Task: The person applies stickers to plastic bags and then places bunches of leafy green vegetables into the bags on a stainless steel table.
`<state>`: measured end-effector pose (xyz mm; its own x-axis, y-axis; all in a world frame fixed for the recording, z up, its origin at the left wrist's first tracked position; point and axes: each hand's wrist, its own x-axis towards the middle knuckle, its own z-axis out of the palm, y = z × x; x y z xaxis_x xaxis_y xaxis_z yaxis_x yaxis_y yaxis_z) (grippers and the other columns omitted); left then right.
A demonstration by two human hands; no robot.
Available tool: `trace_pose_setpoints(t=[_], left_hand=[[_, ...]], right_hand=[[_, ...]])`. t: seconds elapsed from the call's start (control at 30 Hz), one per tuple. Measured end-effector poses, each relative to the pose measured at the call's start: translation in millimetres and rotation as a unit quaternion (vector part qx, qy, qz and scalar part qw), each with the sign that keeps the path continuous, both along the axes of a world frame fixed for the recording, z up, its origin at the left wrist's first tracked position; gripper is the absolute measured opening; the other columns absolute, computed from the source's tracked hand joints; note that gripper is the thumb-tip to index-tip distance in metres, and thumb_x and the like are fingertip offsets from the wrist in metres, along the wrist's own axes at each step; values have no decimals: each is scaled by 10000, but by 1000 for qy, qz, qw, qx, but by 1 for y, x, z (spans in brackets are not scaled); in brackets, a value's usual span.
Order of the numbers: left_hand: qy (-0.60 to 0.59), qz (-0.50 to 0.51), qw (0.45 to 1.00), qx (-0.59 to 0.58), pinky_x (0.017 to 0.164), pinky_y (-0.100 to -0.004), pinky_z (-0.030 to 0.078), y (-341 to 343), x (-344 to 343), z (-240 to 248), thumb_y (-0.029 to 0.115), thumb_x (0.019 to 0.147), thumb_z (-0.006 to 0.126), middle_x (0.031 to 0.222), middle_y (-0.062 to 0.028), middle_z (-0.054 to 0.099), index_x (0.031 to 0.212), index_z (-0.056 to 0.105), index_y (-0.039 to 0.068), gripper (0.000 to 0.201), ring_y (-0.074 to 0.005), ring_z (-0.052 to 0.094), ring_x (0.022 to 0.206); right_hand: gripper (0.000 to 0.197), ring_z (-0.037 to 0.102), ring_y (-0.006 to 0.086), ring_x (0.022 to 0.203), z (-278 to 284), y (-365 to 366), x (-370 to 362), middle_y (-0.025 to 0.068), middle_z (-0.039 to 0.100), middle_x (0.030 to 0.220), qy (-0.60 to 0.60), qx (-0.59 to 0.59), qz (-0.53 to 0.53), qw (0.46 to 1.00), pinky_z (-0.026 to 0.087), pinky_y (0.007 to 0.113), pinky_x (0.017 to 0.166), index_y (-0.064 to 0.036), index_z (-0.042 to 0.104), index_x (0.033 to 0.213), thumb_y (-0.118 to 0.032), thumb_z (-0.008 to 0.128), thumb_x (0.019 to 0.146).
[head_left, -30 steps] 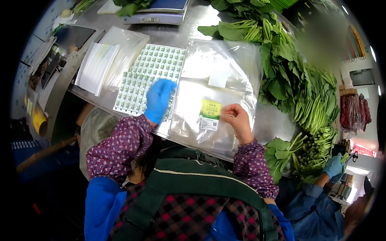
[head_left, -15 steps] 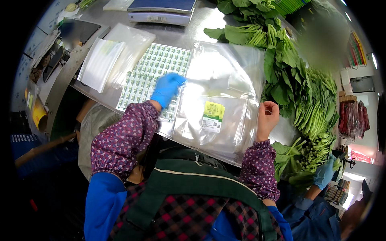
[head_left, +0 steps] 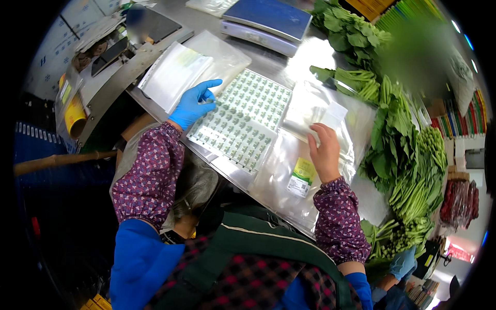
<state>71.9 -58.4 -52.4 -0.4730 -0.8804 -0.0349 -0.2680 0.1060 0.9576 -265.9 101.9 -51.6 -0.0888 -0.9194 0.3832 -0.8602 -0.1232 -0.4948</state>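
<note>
Clear bags (head_left: 274, 168) lie near right, yellow-green label (head_left: 301, 177) showing, our bare right hand (head_left: 325, 152) over them, fingers parted. Our gloved left hand (head_left: 192, 107), forefinger and thumb apart, is by the sticker sheet (head_left: 237, 124); far off stands a scale (head_left: 266, 20).

Blue-gloved left hand (head_left: 192, 105) extends a forefinger at the label sheet's (head_left: 245, 113) left edge; the bare right hand (head_left: 326, 154), fingers bent, thumb apart, reaches forward to the sheet's right.

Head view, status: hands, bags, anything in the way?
Gloved left hand at left edge of label sheet; grip unclear. Right hand over clear bags, partly covering them. Yellow-green label showing.
</note>
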Motion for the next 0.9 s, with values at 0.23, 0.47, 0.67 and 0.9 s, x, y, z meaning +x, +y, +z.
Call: trace_pose_setpoints(t=[0.23,0.47,0.67,0.9], left_hand=[[55,77,990,102,675,-218,429,17,-4,3,122,801,685,777,14,595,900,625,22,153,-60,508,714],[78,84,988,101,611,-205,410,21,-4,3,158,799,687,732,26,542,831,570,49,163,-49,469,666],[84,89,987,108,594,-209,412,21,-3,4,151,787,697,722,27,533,836,563,50,175,-49,463,655],[27,148,984,97,608,-209,397,16,-13,-5,117,806,670,729,26,537,824,549,55,137,-52,467,669]], right_hand=[[171,627,223,730,31,-76,99,120,609,876,-117,21,183,976,513,297,661,-1,617,932,-16,652,765],[181,581,311,827,40,-95,127,115,593,857,-68,53,217,972,474,388,708,-52,622,916,-59,648,737],[138,584,298,780,39,-96,132,95,588,815,-52,44,220,973,473,386,668,-71,619,885,-82,640,749],[69,574,308,710,31,-73,136,108,576,771,-70,-14,222,973,467,367,616,-63,587,790,-75,643,752]])
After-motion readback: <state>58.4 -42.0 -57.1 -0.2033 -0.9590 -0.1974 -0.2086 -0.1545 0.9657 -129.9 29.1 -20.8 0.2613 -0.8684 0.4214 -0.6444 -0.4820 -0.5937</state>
